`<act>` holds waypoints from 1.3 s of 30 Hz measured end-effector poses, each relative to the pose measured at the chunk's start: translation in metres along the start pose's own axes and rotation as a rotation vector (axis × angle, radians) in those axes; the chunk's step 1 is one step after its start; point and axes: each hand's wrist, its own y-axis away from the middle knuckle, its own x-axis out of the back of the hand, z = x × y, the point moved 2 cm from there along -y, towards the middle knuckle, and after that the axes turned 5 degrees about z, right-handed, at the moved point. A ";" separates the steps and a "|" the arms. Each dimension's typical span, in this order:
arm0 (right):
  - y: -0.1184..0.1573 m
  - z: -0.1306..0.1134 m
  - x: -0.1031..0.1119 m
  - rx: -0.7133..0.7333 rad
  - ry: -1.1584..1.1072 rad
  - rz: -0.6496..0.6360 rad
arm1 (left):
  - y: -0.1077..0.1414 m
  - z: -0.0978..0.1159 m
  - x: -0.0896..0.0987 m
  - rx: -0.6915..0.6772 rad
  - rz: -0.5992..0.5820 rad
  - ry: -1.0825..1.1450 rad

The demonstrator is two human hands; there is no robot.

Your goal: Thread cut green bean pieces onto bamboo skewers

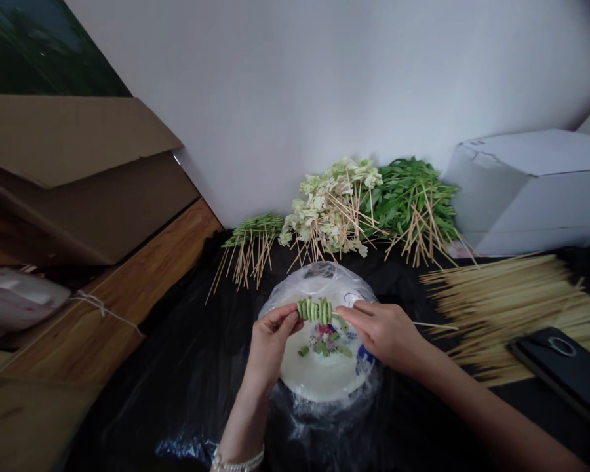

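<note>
Over the plate, a bamboo skewer (pixel 435 325) runs through a row of short green vegetable pieces (pixel 314 310) that look like cut green beans. The fingers of my left hand (pixel 271 337) pinch the left end of that row. My right hand (pixel 386 331) is closed around the skewer just right of the pieces, and the stick's tail comes out behind it. Below both hands is a white plate (pixel 299 383) covered in clear plastic. A few green scraps (pixel 303 351) lie on it among printed flowers, which makes some hard to tell apart.
Along the wall lie skewered green beans (pixel 258 229), pale leafy skewers (pixel 334 200) and green leafy skewers (pixel 417 196). Bare bamboo skewers (pixel 511 301) spread at right beside a black phone (pixel 560 367). A white box (pixel 535 190) and a cardboard box (pixel 78 203) flank the black sheet (pixel 187 367).
</note>
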 end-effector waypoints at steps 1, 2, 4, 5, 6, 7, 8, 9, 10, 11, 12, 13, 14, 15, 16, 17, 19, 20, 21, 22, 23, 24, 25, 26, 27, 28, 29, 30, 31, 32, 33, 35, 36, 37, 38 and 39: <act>0.000 0.000 0.001 -0.004 -0.013 -0.006 | 0.000 0.001 0.001 0.010 -0.006 0.012; 0.000 0.000 0.001 -0.005 -0.031 -0.013 | 0.000 0.001 0.002 0.031 -0.015 0.033; 0.000 -0.001 0.003 -0.004 -0.077 -0.029 | -0.001 0.002 0.004 0.091 -0.037 0.094; -0.001 -0.001 0.003 -0.007 -0.099 -0.037 | 0.000 0.002 0.004 0.125 -0.048 0.121; -0.001 -0.001 0.003 -0.010 -0.117 -0.044 | 0.000 0.002 0.005 0.157 -0.059 0.139; -0.001 -0.001 0.003 -0.013 -0.127 -0.048 | 0.000 0.002 0.005 0.184 -0.069 0.147; 0.000 -0.002 0.003 -0.018 -0.130 -0.050 | 0.000 0.001 0.005 0.203 -0.075 0.149; 0.000 -0.002 0.002 -0.022 -0.127 -0.051 | 0.000 0.001 0.006 0.215 -0.077 0.147; 0.000 -0.002 0.000 -0.025 -0.120 -0.050 | 0.000 -0.001 0.006 0.222 -0.075 0.144; 0.001 -0.003 -0.001 -0.025 -0.111 -0.051 | 0.000 -0.002 0.006 0.226 -0.070 0.142; 0.001 -0.003 -0.003 -0.022 -0.103 -0.050 | -0.001 -0.003 0.006 0.227 -0.064 0.142; 0.001 -0.003 -0.004 -0.016 -0.095 -0.049 | -0.001 -0.004 0.006 0.228 -0.061 0.142; 0.002 -0.003 -0.006 -0.008 -0.090 -0.047 | -0.001 -0.005 0.006 0.226 -0.059 0.144; 0.002 -0.002 -0.007 0.000 -0.089 -0.043 | -0.001 -0.006 0.006 0.219 -0.055 0.149; 0.002 -0.002 -0.007 0.004 -0.095 -0.036 | -0.001 -0.005 0.006 0.208 -0.051 0.159; 0.002 -0.001 -0.008 0.004 -0.107 -0.022 | 0.001 -0.005 0.005 0.197 -0.049 0.173; 0.002 0.000 -0.008 -0.008 -0.146 0.024 | 0.005 -0.003 0.002 0.188 -0.071 0.209; 0.002 0.000 -0.007 -0.012 -0.167 0.052 | 0.008 -0.002 -0.001 0.190 -0.098 0.224; 0.002 0.000 -0.007 -0.014 -0.184 0.074 | 0.011 -0.001 -0.004 0.196 -0.137 0.230; 0.002 -0.001 -0.007 -0.010 -0.195 0.088 | 0.014 -0.002 -0.007 0.202 -0.181 0.224; 0.002 -0.003 -0.007 -0.003 -0.199 0.092 | 0.018 -0.002 -0.011 0.199 -0.218 0.212; 0.002 -0.005 -0.007 0.008 -0.199 0.091 | 0.021 -0.003 -0.013 0.190 -0.241 0.196; 0.002 -0.007 -0.007 0.019 -0.196 0.087 | 0.023 -0.004 -0.015 0.175 -0.250 0.183; 0.002 -0.008 -0.007 0.026 -0.194 0.083 | 0.024 -0.004 -0.016 0.158 -0.242 0.176; 0.002 -0.009 -0.006 0.028 -0.196 0.081 | 0.024 -0.003 -0.015 0.143 -0.220 0.177; 0.001 -0.009 -0.005 0.022 -0.203 0.078 | 0.023 0.000 -0.012 0.127 -0.184 0.184; 0.001 -0.009 -0.004 0.011 -0.218 0.071 | 0.020 0.004 -0.008 0.113 -0.142 0.193; 0.001 -0.007 -0.003 -0.005 -0.237 0.065 | 0.017 0.011 -0.002 0.094 -0.099 0.205; 0.000 -0.006 -0.002 -0.021 -0.255 0.060 | 0.013 0.018 0.004 0.066 -0.052 0.226; 0.000 -0.004 -0.001 -0.037 -0.273 0.055 | 0.009 0.027 0.010 0.027 -0.010 0.256; -0.001 -0.003 0.000 -0.050 -0.293 0.051 | 0.005 0.036 0.016 -0.023 0.030 0.297; -0.002 -0.003 0.001 -0.075 -0.346 0.054 | 0.001 0.049 0.022 -0.117 0.085 0.389; -0.003 -0.004 0.001 -0.090 -0.378 0.058 | 0.002 0.052 0.022 -0.145 0.097 0.421; -0.003 -0.005 0.000 -0.107 -0.413 0.064 | 0.004 0.051 0.018 -0.151 0.092 0.432; -0.004 -0.008 -0.001 -0.124 -0.446 0.068 | 0.008 0.047 0.012 -0.137 0.069 0.419; -0.004 -0.010 -0.002 -0.137 -0.474 0.069 | 0.013 0.040 0.004 -0.111 0.034 0.387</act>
